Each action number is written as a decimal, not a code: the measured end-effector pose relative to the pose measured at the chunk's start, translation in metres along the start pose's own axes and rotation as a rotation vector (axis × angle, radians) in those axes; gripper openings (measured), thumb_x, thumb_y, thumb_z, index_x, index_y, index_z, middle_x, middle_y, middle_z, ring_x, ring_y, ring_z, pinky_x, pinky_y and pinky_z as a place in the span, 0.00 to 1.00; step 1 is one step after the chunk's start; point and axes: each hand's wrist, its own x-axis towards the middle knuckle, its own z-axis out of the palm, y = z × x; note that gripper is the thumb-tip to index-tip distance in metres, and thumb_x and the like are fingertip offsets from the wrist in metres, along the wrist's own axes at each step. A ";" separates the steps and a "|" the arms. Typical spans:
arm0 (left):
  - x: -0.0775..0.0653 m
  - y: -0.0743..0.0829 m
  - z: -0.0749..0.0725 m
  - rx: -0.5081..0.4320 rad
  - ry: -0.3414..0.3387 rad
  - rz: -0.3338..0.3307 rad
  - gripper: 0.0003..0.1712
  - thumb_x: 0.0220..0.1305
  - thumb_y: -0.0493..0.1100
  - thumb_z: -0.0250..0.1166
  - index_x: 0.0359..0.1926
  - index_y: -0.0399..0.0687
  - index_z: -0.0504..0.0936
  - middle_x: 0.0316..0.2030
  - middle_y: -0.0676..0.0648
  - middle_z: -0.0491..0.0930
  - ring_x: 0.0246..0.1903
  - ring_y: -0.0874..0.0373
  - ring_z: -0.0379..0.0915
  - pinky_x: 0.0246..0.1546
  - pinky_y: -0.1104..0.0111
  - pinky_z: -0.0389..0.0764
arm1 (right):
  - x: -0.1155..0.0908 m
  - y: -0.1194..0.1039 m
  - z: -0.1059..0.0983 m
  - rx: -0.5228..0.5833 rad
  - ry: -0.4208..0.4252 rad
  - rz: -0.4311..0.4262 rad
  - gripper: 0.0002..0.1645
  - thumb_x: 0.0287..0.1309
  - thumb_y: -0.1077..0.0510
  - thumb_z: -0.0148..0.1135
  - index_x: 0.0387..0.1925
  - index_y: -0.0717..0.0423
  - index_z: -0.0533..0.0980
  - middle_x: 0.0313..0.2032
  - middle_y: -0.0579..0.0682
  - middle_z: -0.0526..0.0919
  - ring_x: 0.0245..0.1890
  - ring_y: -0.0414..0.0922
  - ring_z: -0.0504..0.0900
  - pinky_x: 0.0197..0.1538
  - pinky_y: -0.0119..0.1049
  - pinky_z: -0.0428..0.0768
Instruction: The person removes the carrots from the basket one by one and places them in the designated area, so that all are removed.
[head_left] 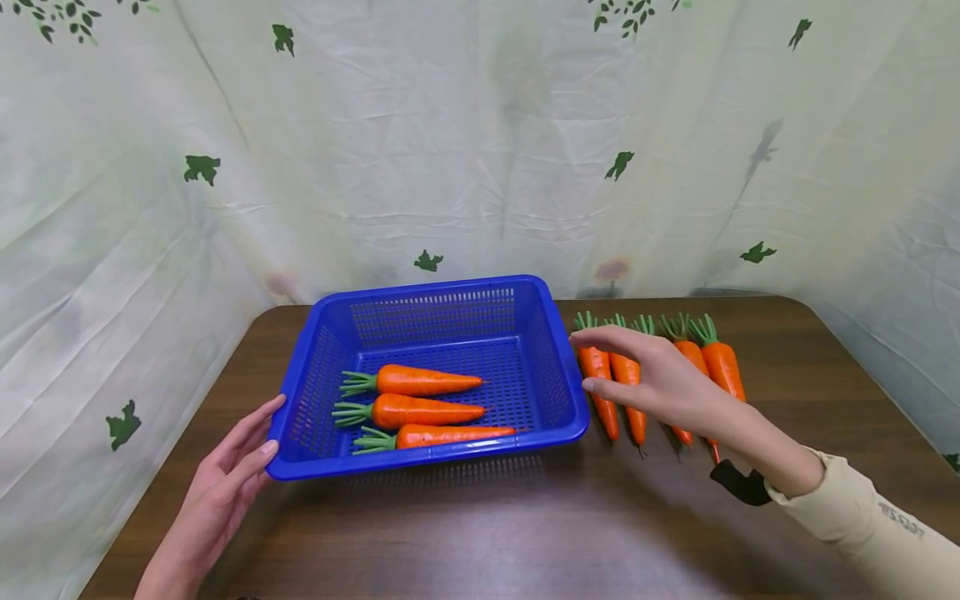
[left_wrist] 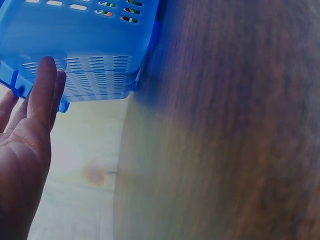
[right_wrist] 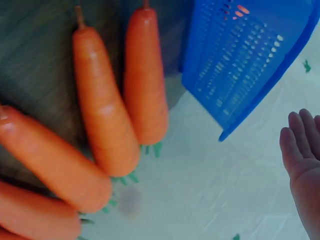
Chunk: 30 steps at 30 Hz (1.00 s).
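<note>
A blue perforated plastic basket (head_left: 570, 425) stands on the table, with three carrots lying sideways inside, one a middle carrot (head_left: 423, 411) with its green stems to the left. My left hand (head_left: 228, 475) is at the basket's left rim, fingertips and thumb tip at its edge; the left wrist view shows its fingers (left_wrist: 42, 95) straight, against the basket's side. Close by the right rim is my right hand (head_left: 660, 371), thumb and fingers spread apart with nothing between them. It hovers over several loose carrots (head_left: 723, 367) and hides parts of them.
The brown wooden table (head_left: 480, 533) reaches back to a pale curtain (head_left: 450, 167) with green leaf prints, which also hangs at both sides. A dark strap (head_left: 738, 483) shows under the right wrist. The loose carrots lie side by side right of the basket, stems toward the curtain.
</note>
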 end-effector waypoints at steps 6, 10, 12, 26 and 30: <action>-0.001 0.000 0.000 -0.006 -0.014 0.015 0.31 0.78 0.40 0.48 0.77 0.55 0.55 0.72 0.45 0.52 0.57 0.66 0.72 0.50 0.68 0.79 | 0.013 -0.009 0.003 0.031 -0.046 -0.040 0.30 0.61 0.48 0.68 0.64 0.45 0.72 0.59 0.41 0.77 0.61 0.39 0.73 0.60 0.46 0.73; 0.000 0.001 0.000 0.000 -0.010 0.005 0.31 0.77 0.41 0.49 0.77 0.56 0.55 0.73 0.43 0.50 0.57 0.66 0.72 0.50 0.68 0.79 | 0.021 -0.015 0.006 0.028 -0.085 -0.067 0.31 0.61 0.49 0.69 0.64 0.46 0.72 0.60 0.40 0.76 0.61 0.39 0.72 0.61 0.45 0.72; 0.000 0.001 0.001 -0.001 -0.010 0.006 0.31 0.77 0.41 0.49 0.77 0.56 0.55 0.73 0.43 0.51 0.57 0.66 0.73 0.50 0.68 0.79 | 0.026 -0.017 0.008 0.035 -0.112 -0.084 0.32 0.61 0.50 0.69 0.65 0.47 0.72 0.60 0.41 0.76 0.62 0.40 0.72 0.62 0.45 0.72; 0.000 0.002 0.002 -0.004 -0.009 0.008 0.31 0.77 0.40 0.49 0.77 0.56 0.55 0.73 0.42 0.50 0.57 0.66 0.72 0.50 0.68 0.79 | 0.067 -0.031 0.019 0.024 -0.281 -0.198 0.28 0.64 0.54 0.65 0.64 0.50 0.71 0.60 0.41 0.75 0.61 0.39 0.72 0.62 0.41 0.72; 0.000 0.002 0.002 -0.006 -0.007 0.011 0.31 0.77 0.40 0.49 0.77 0.55 0.55 0.73 0.43 0.51 0.57 0.66 0.73 0.50 0.68 0.79 | 0.081 -0.037 0.021 0.018 -0.316 -0.221 0.28 0.64 0.53 0.65 0.64 0.52 0.72 0.60 0.43 0.76 0.60 0.39 0.73 0.62 0.41 0.71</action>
